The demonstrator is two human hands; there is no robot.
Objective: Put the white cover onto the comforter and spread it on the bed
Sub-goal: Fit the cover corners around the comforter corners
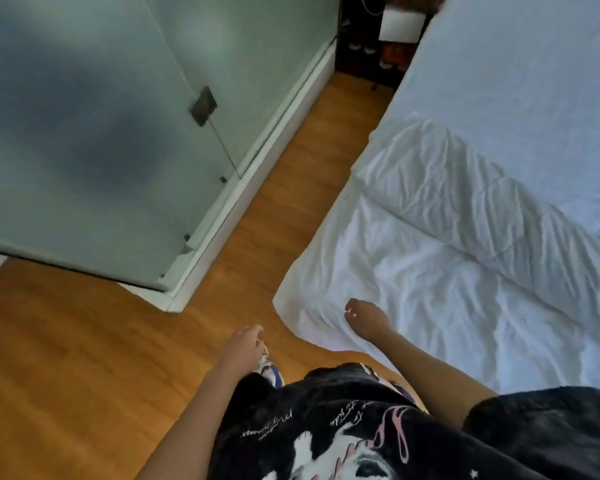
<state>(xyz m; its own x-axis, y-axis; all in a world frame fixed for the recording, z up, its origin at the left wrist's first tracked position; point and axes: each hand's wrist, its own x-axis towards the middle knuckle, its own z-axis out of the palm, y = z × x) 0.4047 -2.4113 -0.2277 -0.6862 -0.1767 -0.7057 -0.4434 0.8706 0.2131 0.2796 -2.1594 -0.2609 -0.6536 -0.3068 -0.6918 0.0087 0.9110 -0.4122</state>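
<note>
White cotton under the right hand (364, 320): fingers (350, 311) curled downward onto the corner of the white cover (430, 292), near its edge; a true pinch of the cloth not clearly visible. Left hand (241, 344) free over the floor, fingers (257, 332) loosely bent, nothing in them, just above a patterned shoe (269, 367). Cover rumpled and creased across the near part of the bed (520, 81), its corner drooping off the side toward the floor. A thicker wrinkled fold of comforter (482, 206) lying diagonally across the bed beyond the right hand, on top of the flatter cover layer. Smooth white sheet farther up the bed. Orange-brown wooden floor (66, 358) alongside. Frosted glass door (84, 133) with a small metal hinge plate (203, 105) to the left, white baseboard (257, 161) below the wall. Black printed shirt (343, 431) at the bottom. Dark shelf (368, 50) with blurred items in the far corner.
</note>
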